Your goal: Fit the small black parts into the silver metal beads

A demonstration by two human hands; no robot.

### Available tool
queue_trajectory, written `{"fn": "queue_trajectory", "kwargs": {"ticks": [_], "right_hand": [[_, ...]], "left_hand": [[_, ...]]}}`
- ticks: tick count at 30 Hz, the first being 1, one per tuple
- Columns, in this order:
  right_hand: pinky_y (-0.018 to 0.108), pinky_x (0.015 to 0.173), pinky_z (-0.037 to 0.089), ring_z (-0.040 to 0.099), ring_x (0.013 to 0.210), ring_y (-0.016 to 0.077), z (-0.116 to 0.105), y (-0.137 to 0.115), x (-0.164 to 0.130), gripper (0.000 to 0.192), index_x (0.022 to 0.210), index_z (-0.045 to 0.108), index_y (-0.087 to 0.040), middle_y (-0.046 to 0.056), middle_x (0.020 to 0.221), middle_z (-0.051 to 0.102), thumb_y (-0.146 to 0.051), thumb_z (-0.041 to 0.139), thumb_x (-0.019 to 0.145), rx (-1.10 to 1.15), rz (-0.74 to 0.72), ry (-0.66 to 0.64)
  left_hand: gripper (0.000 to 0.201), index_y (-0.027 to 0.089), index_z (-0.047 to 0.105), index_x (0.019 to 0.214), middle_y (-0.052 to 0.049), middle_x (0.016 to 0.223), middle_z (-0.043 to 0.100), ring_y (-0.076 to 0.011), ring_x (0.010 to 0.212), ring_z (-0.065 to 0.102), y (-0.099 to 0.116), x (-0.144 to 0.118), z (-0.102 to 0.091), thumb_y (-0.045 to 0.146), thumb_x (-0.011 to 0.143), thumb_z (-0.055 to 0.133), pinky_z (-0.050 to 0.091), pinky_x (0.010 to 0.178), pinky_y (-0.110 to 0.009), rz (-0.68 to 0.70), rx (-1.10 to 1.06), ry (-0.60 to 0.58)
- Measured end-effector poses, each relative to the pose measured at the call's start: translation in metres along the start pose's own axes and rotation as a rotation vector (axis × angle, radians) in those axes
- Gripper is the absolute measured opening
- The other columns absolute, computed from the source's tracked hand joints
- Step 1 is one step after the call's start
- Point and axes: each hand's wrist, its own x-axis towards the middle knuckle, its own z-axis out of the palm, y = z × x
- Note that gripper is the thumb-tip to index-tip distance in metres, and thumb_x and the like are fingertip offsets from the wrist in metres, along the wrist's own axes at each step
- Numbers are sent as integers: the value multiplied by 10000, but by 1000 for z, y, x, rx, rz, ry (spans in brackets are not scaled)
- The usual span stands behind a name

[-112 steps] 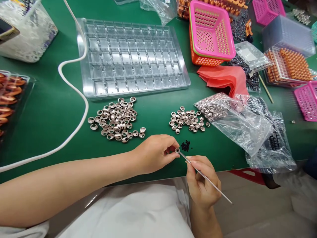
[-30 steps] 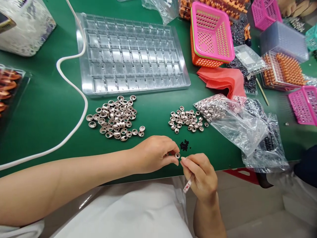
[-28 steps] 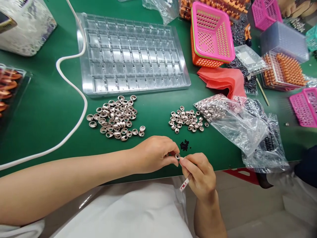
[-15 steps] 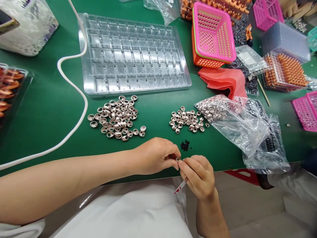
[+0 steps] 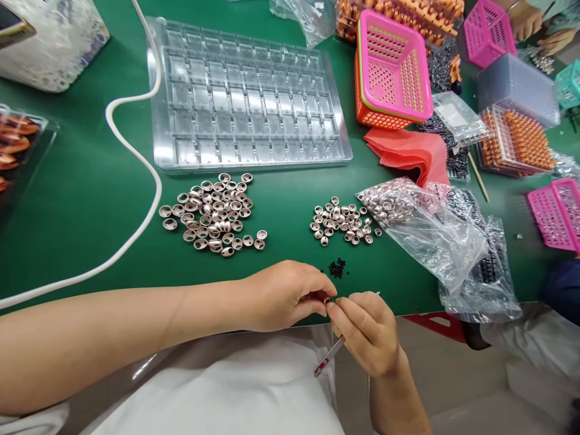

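Observation:
My left hand [image 5: 290,296] is closed, its thumb and fingertips pinching a small silver metal ring [image 5: 328,300] near the table's front edge. My right hand [image 5: 365,332] meets it there, fingertips against the ring. Tucked in the right hand's curled fingers is a pair of slim metal tweezers [image 5: 330,356] with red marking, its near end sticking out towards my lap. Just beyond the fingers lies a little heap of tiny black parts [image 5: 337,267]. Loose silver rings [image 5: 217,214] form a larger pile to the left; smaller silver pieces [image 5: 342,220] lie to the right.
A clear compartment tray [image 5: 249,158] stands behind the piles. White cable [image 5: 136,154] curves along the left. Stacked baskets [image 5: 394,112], a red cloth [image 5: 408,151] and a plastic bag of silver pieces [image 5: 421,223] are at the right. Another person's hands [image 5: 525,24] show far right.
Both hands have shifted slightly towards my body, still together at the ring. The tweezers' near end has swung a little down and left. The view has moved slightly.

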Motion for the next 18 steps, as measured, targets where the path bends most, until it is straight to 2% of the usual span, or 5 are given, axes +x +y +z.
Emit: {"fn": "queue_trajectory", "kwargs": {"ticks": [3,12,15,18], "right_hand": [[340,667,497,630,856,201,-1,0,1,256,1141,685,-89,108,968,727,-65,542,930,10,-2,2],[339,648,506,636,865,205,-4,-2,0,309,1155,688,-87,129,999,717,-57,469,939,33,-10,-19],[344,655,528,643,880,213,-5,-2,-1,335,1186,668,-47,148,1008,713,-41,445,935,70,-15,-26],[346,672,558,647,891,212,-5,-2,-1,370,1209,661,-65,139,1014,716,-39,412,937,111,-23,-13]], "left_hand": [[117,170,721,1033,-43,908,758,-162,822,711,-1,-1,1,164,932,660,527,735,-222,-2,-20,-11],[77,181,711,968,-29,871,752,-149,784,698,0,-3,4,153,924,654,524,717,-215,1,-27,23],[70,166,715,948,-34,851,749,-146,767,693,1,-3,6,136,912,663,524,711,-208,9,-60,44],[72,159,718,933,-34,833,745,-138,742,683,3,-4,7,126,906,660,525,694,-204,10,-104,60]]}}
